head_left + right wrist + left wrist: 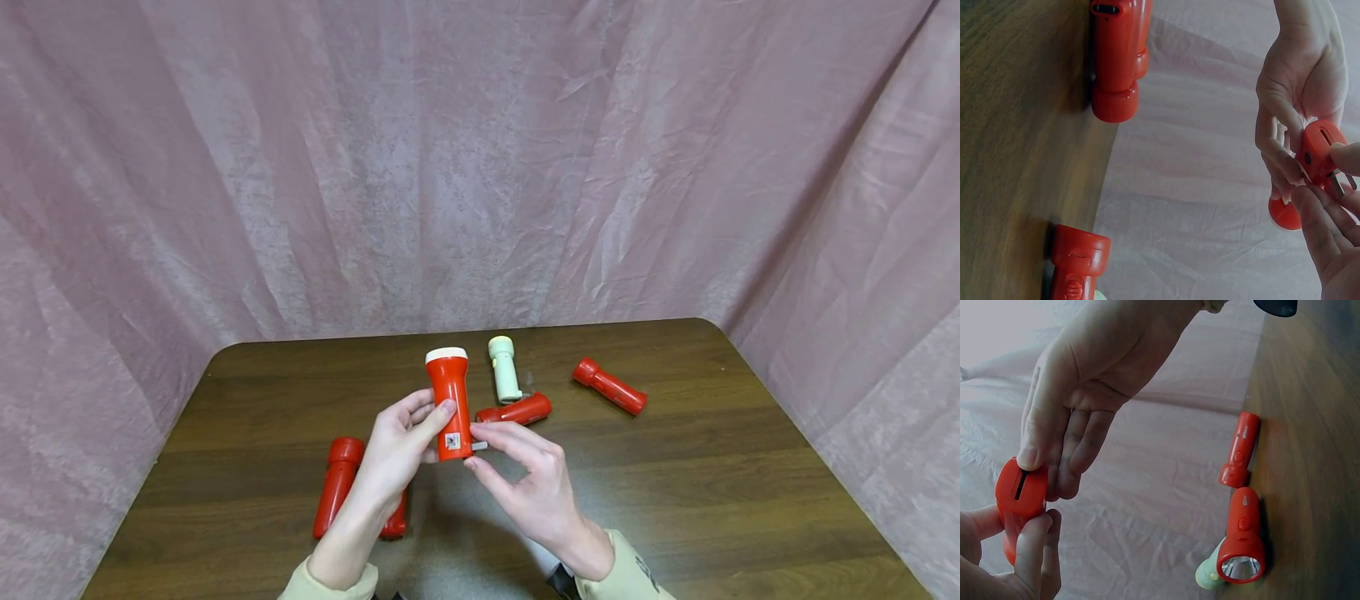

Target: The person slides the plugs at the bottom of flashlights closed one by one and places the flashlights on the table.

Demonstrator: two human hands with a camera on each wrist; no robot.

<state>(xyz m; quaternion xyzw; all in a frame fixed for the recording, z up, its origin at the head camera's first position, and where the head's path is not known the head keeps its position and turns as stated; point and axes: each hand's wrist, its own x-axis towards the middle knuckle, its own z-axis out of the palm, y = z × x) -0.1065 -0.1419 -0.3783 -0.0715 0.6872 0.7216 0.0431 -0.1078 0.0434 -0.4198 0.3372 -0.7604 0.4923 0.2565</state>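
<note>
A red flashlight (452, 385) with a white rim stands head-up above the table, gripped round its body by my left hand (401, 442). A small label shows near its lower end. Metal plug prongs (479, 447) stick out sideways there, seen closer in the right wrist view as folded-out prongs (1336, 185). My right hand (531, 482) pinches that lower end, thumb below the prongs and index finger above. A slot runs across the flashlight's end face (1021, 485) in the left wrist view, with the right thumb touching it.
Behind the hands lie a pale green flashlight (505, 371) and a red flashlight (528, 408) close together. Another red flashlight (611, 388) lies further right. Left of the hands is one red flashlight (337, 492), and a red piece (394, 521) shows partly behind the left arm. Pink curtains (450, 167) surround the table.
</note>
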